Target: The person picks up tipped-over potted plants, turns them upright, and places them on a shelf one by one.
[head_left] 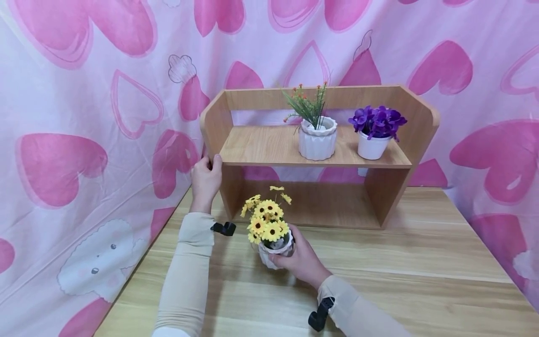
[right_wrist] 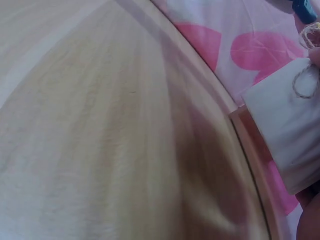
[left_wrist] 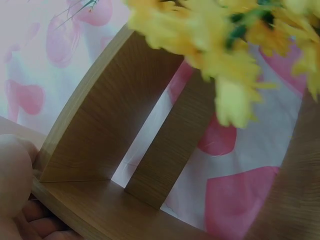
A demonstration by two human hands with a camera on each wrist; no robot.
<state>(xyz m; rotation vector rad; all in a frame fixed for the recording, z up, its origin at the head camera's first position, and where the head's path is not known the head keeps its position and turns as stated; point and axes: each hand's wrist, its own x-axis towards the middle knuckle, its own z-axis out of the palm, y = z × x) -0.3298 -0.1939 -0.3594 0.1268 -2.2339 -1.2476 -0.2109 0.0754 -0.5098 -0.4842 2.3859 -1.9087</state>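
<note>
My left hand (head_left: 206,181) grips the front edge of the left side of a wooden desktop shelf (head_left: 261,145). In the left wrist view, fingers (left_wrist: 42,220) curl beneath the board's edge. A white pot (head_left: 269,257) of yellow daisy-like flowers (head_left: 268,220) is in my right hand (head_left: 305,260), thumb at the near rim and fingers around the side. It is held in front of the shelf's lower level, over the table. Only part of a white pot (right_wrist: 285,125) with a twine loop shows at the right edge of the right wrist view.
On the upper shelf board stand a white fluted pot (head_left: 317,142) with grassy orange-tipped stems and, to its right, a white pot (head_left: 373,146) of purple flowers. The wooden table (head_left: 421,271) extends around the shelf. A pink heart-patterned curtain (head_left: 63,168) hangs behind and at both sides.
</note>
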